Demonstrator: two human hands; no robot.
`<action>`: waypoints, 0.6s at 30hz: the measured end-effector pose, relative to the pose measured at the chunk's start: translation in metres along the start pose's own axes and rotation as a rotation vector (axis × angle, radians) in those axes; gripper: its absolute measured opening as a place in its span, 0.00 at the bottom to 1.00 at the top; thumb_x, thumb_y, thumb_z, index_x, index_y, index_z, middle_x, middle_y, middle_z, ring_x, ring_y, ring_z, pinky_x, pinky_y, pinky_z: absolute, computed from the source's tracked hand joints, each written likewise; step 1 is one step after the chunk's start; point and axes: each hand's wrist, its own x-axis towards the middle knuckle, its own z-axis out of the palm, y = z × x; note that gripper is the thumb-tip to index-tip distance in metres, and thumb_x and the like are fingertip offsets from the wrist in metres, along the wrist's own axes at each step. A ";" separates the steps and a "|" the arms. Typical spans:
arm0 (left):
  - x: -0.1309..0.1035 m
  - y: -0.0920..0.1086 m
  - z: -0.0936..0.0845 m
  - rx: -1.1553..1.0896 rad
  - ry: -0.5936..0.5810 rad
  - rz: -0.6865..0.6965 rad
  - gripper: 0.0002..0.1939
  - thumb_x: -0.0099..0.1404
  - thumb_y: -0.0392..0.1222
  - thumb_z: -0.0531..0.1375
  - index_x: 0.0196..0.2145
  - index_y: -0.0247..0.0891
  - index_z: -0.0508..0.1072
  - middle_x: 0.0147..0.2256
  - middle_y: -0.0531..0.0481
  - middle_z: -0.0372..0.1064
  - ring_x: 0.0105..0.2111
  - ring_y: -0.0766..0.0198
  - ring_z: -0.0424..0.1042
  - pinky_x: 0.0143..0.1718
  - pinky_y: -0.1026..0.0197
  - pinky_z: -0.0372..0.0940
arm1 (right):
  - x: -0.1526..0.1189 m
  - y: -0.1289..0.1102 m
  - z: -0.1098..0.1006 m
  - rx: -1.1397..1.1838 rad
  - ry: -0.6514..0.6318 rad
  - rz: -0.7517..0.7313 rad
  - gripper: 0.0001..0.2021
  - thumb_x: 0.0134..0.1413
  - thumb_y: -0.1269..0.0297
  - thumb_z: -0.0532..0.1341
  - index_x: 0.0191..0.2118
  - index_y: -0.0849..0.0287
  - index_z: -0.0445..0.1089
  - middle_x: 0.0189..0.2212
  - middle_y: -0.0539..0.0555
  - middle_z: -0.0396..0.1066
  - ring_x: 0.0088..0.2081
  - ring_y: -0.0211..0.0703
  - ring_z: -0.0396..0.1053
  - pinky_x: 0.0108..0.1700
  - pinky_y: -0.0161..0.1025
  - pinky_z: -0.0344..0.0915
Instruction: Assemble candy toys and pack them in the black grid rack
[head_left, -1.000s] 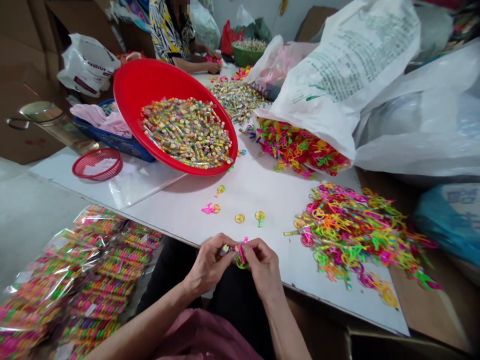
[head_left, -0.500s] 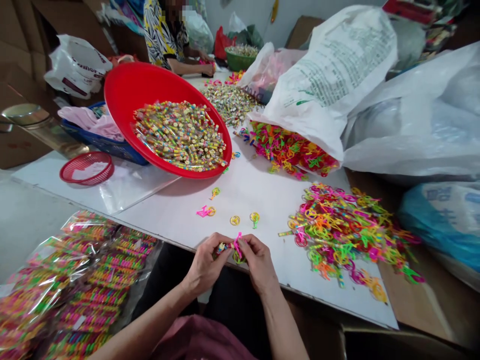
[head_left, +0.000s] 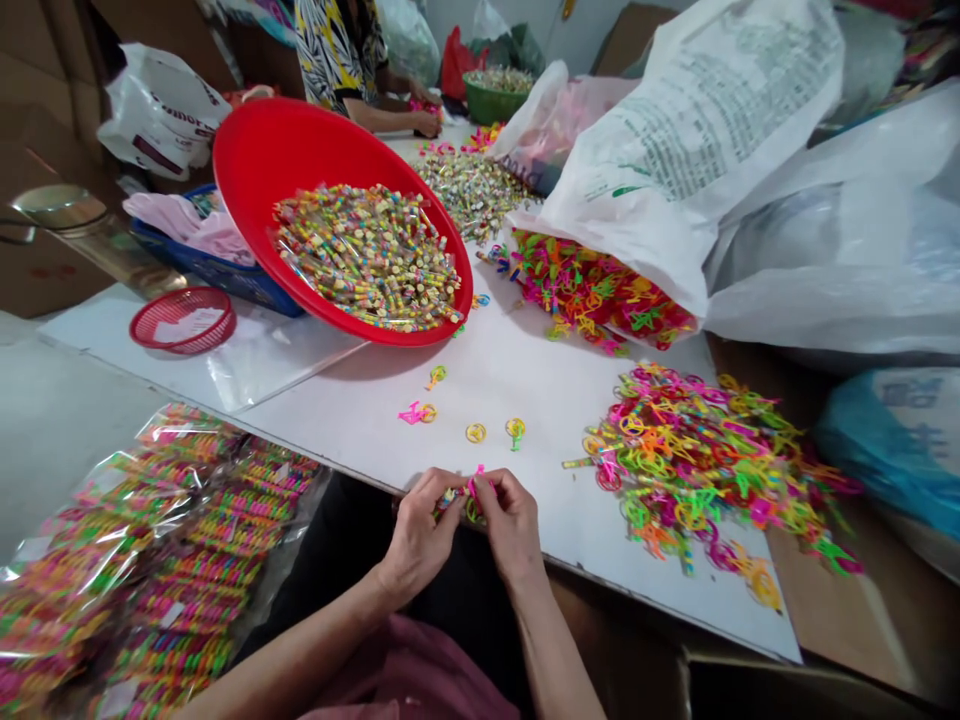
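My left hand (head_left: 424, 530) is closed around a few small striped tubes (head_left: 448, 497), just off the table's front edge. Against it, my right hand (head_left: 516, 520) pinches a bright pink plastic toy piece (head_left: 480, 482) at the tubes' end. A bit of green plastic shows between the hands; fingers hide the rest. On the table ahead lie a yellow toy wheel (head_left: 475, 433), a green and yellow toy piece (head_left: 515, 432) and a pink and yellow one (head_left: 417, 412). To the right spreads a heap of coloured plastic toy pieces (head_left: 697, 450), some with striped tubes attached.
A tilted red basin (head_left: 259, 170) holds many striped tubes. A white sack (head_left: 690, 130) spills plastic pieces. A small red basket (head_left: 180, 337) stands left; packed clear bags (head_left: 180, 540) lie below the table edge. Across the table, a person's hands (head_left: 427, 115) work.
The view has shifted slightly, so the table's things appear a little to the right. Both hands stay together with the tubes and pink piece, their grip nearly unchanged.
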 end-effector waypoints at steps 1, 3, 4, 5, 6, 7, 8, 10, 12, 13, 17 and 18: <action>0.000 0.000 0.000 0.011 0.004 -0.002 0.08 0.61 0.34 0.54 0.37 0.40 0.71 0.34 0.49 0.68 0.36 0.63 0.68 0.40 0.62 0.61 | 0.001 0.001 0.001 -0.016 0.012 -0.009 0.12 0.51 0.55 0.58 0.26 0.59 0.66 0.20 0.46 0.61 0.24 0.35 0.58 0.27 0.33 0.56; 0.000 0.001 0.000 0.029 0.018 -0.017 0.09 0.61 0.34 0.54 0.37 0.40 0.71 0.35 0.49 0.68 0.36 0.63 0.68 0.40 0.62 0.61 | 0.001 0.004 0.004 -0.054 0.034 -0.017 0.12 0.51 0.55 0.58 0.26 0.59 0.66 0.20 0.46 0.62 0.24 0.36 0.58 0.27 0.33 0.56; 0.000 0.001 0.000 0.036 0.022 -0.030 0.09 0.61 0.34 0.54 0.37 0.40 0.71 0.35 0.49 0.68 0.36 0.63 0.68 0.40 0.62 0.61 | 0.001 0.006 0.006 -0.073 0.046 -0.019 0.12 0.52 0.55 0.58 0.27 0.59 0.66 0.20 0.46 0.62 0.24 0.36 0.57 0.27 0.33 0.56; 0.000 0.001 0.000 0.040 0.026 -0.045 0.09 0.61 0.34 0.54 0.37 0.40 0.72 0.35 0.49 0.68 0.36 0.63 0.68 0.40 0.62 0.61 | 0.000 0.007 0.008 -0.091 0.060 -0.023 0.12 0.52 0.55 0.57 0.27 0.59 0.66 0.19 0.46 0.61 0.23 0.36 0.57 0.26 0.33 0.55; 0.000 0.001 0.000 0.044 0.027 -0.063 0.09 0.61 0.34 0.54 0.37 0.40 0.72 0.35 0.50 0.68 0.36 0.63 0.68 0.40 0.62 0.61 | -0.001 0.009 0.010 -0.112 0.074 -0.029 0.12 0.52 0.55 0.57 0.27 0.59 0.66 0.19 0.46 0.61 0.23 0.36 0.57 0.26 0.33 0.55; 0.000 0.001 0.000 0.048 0.027 -0.083 0.09 0.61 0.34 0.54 0.37 0.40 0.72 0.35 0.50 0.68 0.36 0.63 0.68 0.40 0.62 0.61 | -0.002 0.010 0.012 -0.130 0.087 -0.040 0.12 0.53 0.55 0.57 0.27 0.59 0.66 0.19 0.46 0.61 0.23 0.35 0.57 0.26 0.33 0.55; 0.000 0.000 0.001 0.052 0.030 -0.106 0.08 0.61 0.34 0.54 0.37 0.40 0.72 0.35 0.50 0.69 0.36 0.63 0.68 0.40 0.62 0.61 | -0.002 0.012 0.014 -0.147 0.102 -0.055 0.12 0.53 0.55 0.56 0.27 0.59 0.66 0.19 0.46 0.61 0.23 0.35 0.57 0.27 0.33 0.55; 0.000 -0.001 0.000 0.060 0.041 -0.153 0.08 0.61 0.35 0.54 0.36 0.39 0.72 0.35 0.50 0.69 0.36 0.63 0.68 0.40 0.61 0.60 | -0.003 0.014 0.015 -0.158 0.127 -0.082 0.12 0.53 0.56 0.57 0.27 0.59 0.66 0.20 0.47 0.62 0.24 0.36 0.57 0.28 0.33 0.55; 0.001 -0.001 -0.001 0.056 0.038 -0.189 0.07 0.61 0.36 0.55 0.36 0.39 0.72 0.34 0.50 0.69 0.36 0.63 0.68 0.39 0.61 0.60 | -0.001 0.015 0.014 -0.123 0.120 -0.076 0.12 0.53 0.56 0.57 0.27 0.59 0.66 0.21 0.47 0.63 0.25 0.36 0.58 0.29 0.33 0.55; 0.002 -0.001 -0.002 0.047 0.026 -0.194 0.07 0.61 0.36 0.55 0.36 0.39 0.72 0.34 0.50 0.70 0.35 0.63 0.68 0.39 0.61 0.60 | 0.001 0.015 0.012 -0.086 0.097 -0.058 0.12 0.52 0.56 0.58 0.27 0.59 0.66 0.21 0.47 0.63 0.25 0.36 0.58 0.28 0.33 0.55; 0.005 0.002 -0.006 -0.007 -0.029 -0.125 0.06 0.61 0.38 0.56 0.35 0.39 0.72 0.33 0.51 0.70 0.35 0.63 0.68 0.39 0.62 0.60 | 0.004 0.014 0.002 0.169 -0.093 0.054 0.12 0.50 0.56 0.60 0.25 0.60 0.65 0.19 0.45 0.60 0.24 0.34 0.56 0.27 0.32 0.54; 0.006 0.003 -0.008 -0.020 -0.044 -0.102 0.06 0.61 0.38 0.56 0.35 0.39 0.72 0.33 0.51 0.70 0.35 0.63 0.68 0.39 0.62 0.60 | 0.003 0.014 0.000 0.247 -0.123 0.083 0.12 0.50 0.56 0.61 0.25 0.60 0.65 0.19 0.45 0.60 0.23 0.34 0.55 0.27 0.32 0.53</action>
